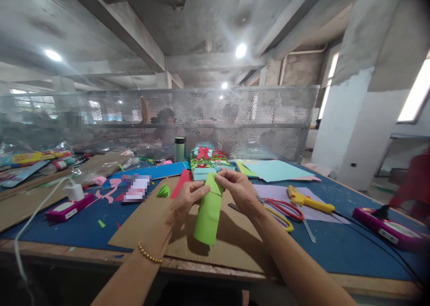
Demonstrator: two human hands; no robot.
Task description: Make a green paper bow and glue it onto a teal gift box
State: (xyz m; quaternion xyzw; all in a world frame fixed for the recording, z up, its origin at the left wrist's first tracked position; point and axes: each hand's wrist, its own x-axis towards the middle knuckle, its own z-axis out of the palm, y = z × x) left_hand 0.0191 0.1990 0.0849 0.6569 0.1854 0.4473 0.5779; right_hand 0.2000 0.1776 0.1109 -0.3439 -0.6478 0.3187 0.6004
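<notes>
A strip of light green paper (208, 218) hangs between my hands above a brown cardboard sheet (148, 225). My left hand (188, 198) pinches its left edge near the top. On the upper right edge, the fingers of my right hand (237, 187) are closed on the same paper. A crease crosses the paper just below the fingers. Close to my right wrist lie scissors with red handles (285, 209) and another pair with yellow handles (282, 220). A small folded green paper piece (164, 191) and a red paper strip (181, 183) rest left of my hands.
A yellow glue gun (309, 200) lies on purple paper at right, its cord running near a magenta power strip (389, 227). Another power strip (70, 207), a phone (136, 189) and pink scraps are at left. Behind stand a green bottle (179, 149) and a perforated metal screen (201, 100).
</notes>
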